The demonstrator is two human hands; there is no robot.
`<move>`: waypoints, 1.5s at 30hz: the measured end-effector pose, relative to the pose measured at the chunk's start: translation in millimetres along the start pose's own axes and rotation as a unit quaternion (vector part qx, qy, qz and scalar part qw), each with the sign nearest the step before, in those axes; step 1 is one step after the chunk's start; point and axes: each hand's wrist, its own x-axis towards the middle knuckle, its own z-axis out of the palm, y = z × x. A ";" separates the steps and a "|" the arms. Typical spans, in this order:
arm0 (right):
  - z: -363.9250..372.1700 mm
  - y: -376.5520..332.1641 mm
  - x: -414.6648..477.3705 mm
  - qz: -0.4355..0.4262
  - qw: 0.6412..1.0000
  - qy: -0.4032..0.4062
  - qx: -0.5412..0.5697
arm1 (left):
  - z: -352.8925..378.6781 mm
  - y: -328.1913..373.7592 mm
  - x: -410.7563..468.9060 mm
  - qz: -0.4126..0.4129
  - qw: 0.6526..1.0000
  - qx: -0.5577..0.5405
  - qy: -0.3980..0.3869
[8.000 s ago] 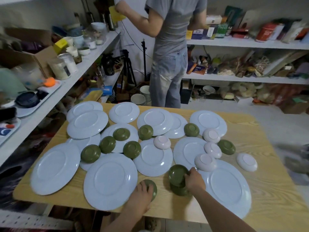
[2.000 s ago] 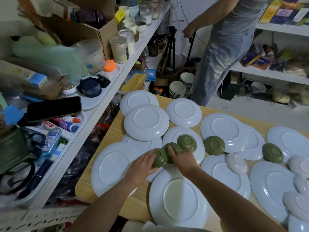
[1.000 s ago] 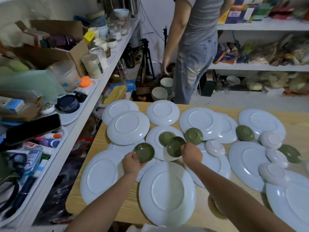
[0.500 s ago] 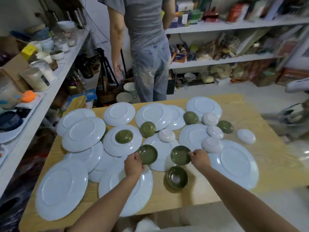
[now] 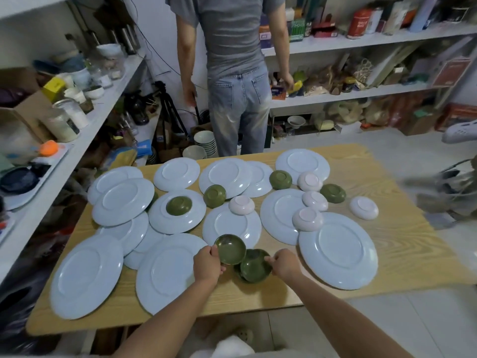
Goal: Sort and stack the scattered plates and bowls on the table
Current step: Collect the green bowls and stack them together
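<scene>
While the left hand grips an upright green bowl by its near rim, just above the wooden table, the right hand pinches the right rim of a second green bowl. That bowl sits in the top of a short green stack at the near middle of the table; how many bowls are in the stack cannot be told.

Four more green bowls lie upside down farther back. One rests on a plate left of centre and one is just beside it. Another and the last are toward the right.

Five pale pink bowls also lie upside down on the right half. One is near the centre. Three rest on plate edges. One sits alone on bare wood.

Pale blue plates, all face down, cover most of the table. At least thirteen can be counted, though those at the left overlap. The three largest lie nearest: left, middle and right.

Beyond the far edge a person in a grey T-shirt and jeans stands with back turned. Beside them on the floor are a stack of pale bowls and a tripod. A crowded shelf runs along the left, with a jar holding something pale.
</scene>
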 end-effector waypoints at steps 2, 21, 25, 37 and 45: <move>2.5 -1.5 3.2 -0.007 1.000 -0.003 0.005 | -0.7 -2.0 -1.2 -0.001 1.000 0.007 0.004; -19.4 7.7 19.4 -0.025 0.993 0.052 -0.098 | 17.6 -4.5 -3.2 0.018 0.990 0.123 -0.061; -22.6 3.5 24.2 -0.033 0.990 0.054 -0.127 | 3.2 -11.4 3.4 0.039 0.979 0.200 0.001; -2.8 -73.0 72.9 -0.097 0.965 0.076 -0.231 | -61.3 -18.1 80.1 0.050 0.975 0.191 0.104; 12.2 -155.1 115.0 -0.162 0.931 0.089 -0.314 | -89.4 -8.6 154.2 0.111 0.940 0.307 0.101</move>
